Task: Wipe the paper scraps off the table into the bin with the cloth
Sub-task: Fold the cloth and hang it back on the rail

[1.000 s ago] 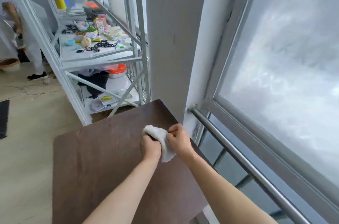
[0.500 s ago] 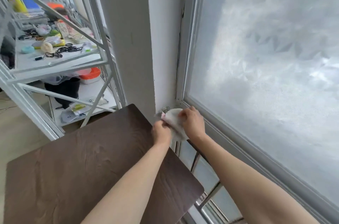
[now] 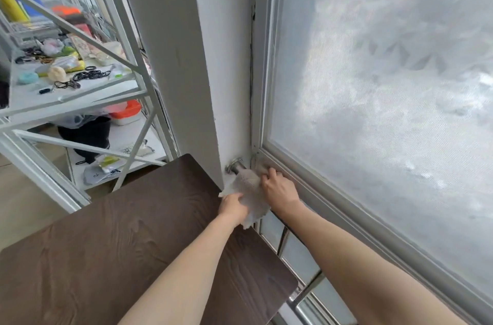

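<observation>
We hold the cloth (image 3: 249, 192) just past the far right edge of the surface (image 3: 112, 252), draped over the near end of a metal rail (image 3: 234, 165) where it meets the white pillar (image 3: 186, 58). The cloth is pale and crumpled, with its lower corner hanging down beside the surface edge.

Our left hand (image 3: 231, 206) grips the cloth's lower left part, fingers curled into the fabric. Our right hand (image 3: 278, 190) is on the cloth's right side with its fingers bent and their tips pressed at the window frame (image 3: 320, 186); it seems to pinch the upper edge of the cloth, though the fingertips are partly hidden. Both forearms are bare and reach in from the bottom of the view, the left one crossing over the surface.

The surface is dark brown wood grain with a rounded near corner. We see no scraps on the part that shows, and no bin that we can be sure of.

To the right is a large frosted window (image 3: 386, 84). To the left stands a white metal shelf rack (image 3: 80, 100), cluttered with small items: black hair ties, a yellow-green object, an orange-lidded box and a black bag on the lower level.
</observation>
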The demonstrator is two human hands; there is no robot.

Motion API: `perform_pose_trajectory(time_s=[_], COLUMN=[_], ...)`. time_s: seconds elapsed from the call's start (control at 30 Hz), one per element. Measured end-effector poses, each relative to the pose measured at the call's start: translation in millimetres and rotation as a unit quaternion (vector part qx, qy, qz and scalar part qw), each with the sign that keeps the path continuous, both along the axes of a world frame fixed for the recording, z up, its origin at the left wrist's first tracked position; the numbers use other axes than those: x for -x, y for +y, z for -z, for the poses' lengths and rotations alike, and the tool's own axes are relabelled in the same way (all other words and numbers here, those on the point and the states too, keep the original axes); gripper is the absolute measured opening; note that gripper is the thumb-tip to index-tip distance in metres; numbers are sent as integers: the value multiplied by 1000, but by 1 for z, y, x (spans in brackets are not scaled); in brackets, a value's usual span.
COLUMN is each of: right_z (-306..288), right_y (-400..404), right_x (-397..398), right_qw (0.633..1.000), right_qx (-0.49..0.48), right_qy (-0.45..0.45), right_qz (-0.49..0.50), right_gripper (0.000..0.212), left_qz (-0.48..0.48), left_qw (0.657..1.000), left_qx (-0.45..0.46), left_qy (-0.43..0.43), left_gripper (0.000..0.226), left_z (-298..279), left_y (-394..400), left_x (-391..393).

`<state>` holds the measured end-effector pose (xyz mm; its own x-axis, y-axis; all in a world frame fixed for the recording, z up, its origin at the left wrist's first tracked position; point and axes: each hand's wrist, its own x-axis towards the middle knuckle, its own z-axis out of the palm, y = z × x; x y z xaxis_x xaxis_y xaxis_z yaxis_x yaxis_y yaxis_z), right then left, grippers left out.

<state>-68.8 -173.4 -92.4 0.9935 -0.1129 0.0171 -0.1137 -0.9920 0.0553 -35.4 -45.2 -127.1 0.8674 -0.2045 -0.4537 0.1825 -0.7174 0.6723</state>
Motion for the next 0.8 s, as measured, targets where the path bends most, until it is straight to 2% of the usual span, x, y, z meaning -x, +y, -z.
perform_pose_trajectory(time_s=[0.1, 0.17, 0.23, 0.3, 0.37, 0.47, 0.57, 0.67, 0.8], right_z=[1, -3, -5, -5, 0, 12, 7, 4, 14], right_y=[0, 1, 0, -3, -5, 0, -2, -7, -9], right_x=[-2, -1, 3, 9, 18, 28, 34, 34, 33], right_qw=[1000, 999, 999, 998, 998, 998, 994, 995, 987], right_qx=[13, 29, 33, 33, 15, -58, -107, -100, -150], right_qy=[27, 9, -30, -55, -66, -32, -15, 27, 1], right_qz=[2, 14, 17, 14, -4, -8, 18, 9, 63], right_gripper=[29, 27, 27, 29, 23, 21, 26, 27, 24], left_qz=[21, 2, 21, 101, 196, 279, 278, 268, 241], left_qw=[994, 979, 960, 931, 897, 871, 886, 893, 906], left_qx=[-92, -136, -111, -68, -57, -70, -55, -35, -27], left_qy=[-61, -149, -256, -344, -392, -398, -368, -360, -346], left_gripper=[43, 36, 36, 39, 41, 43, 45, 43, 48], left_z=[-4, -10, -13, -13, -9, -2, 1, 2, 8], left_y=[-1, -1, -4, -6, -9, -12, -15, -20, -20], left_x=[-3, -4, -5, -7, -11, -12, -9, -4, -2])
